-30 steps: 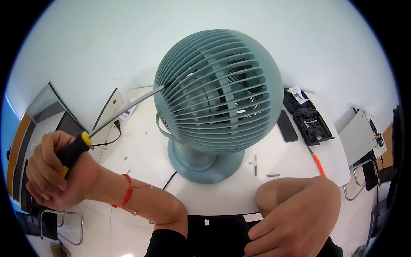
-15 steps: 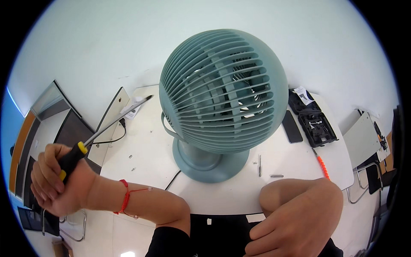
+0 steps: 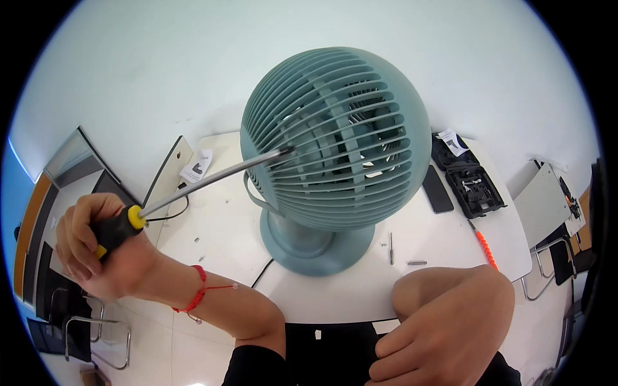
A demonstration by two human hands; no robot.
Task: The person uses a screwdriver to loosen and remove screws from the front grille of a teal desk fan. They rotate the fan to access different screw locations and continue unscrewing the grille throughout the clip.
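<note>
Raised on the left, my left hand [image 3: 106,241] is wrapped round the black and yellow handle of a screwdriver [image 3: 212,179]. Its long metal shaft slants up to the right. The dark tip overlaps the slatted grille of a round grey-green fan [image 3: 335,209]; whether it touches I cannot tell. The fan stands upright on its round base, with blades and a motor part showing between the slats. My right hand [image 3: 444,328] hangs at the lower right in front of the table edge, fingers curled in, with no object showing in it. The lower frame edge cuts off part of it.
On the white table [image 3: 322,299] lie a screwdriver bit [image 3: 391,249], another short bit [image 3: 417,262] and an orange-handled screwdriver [image 3: 484,248]. A black phone [image 3: 438,190] and an open black tool case [image 3: 475,191] are at the right. Behind the fan rises a white wall [image 3: 193,64].
My left hand has risen slightly and tilted the screwdriver, so its tip has swung right from beside the fan to over the grille. My right hand has hardly moved.
</note>
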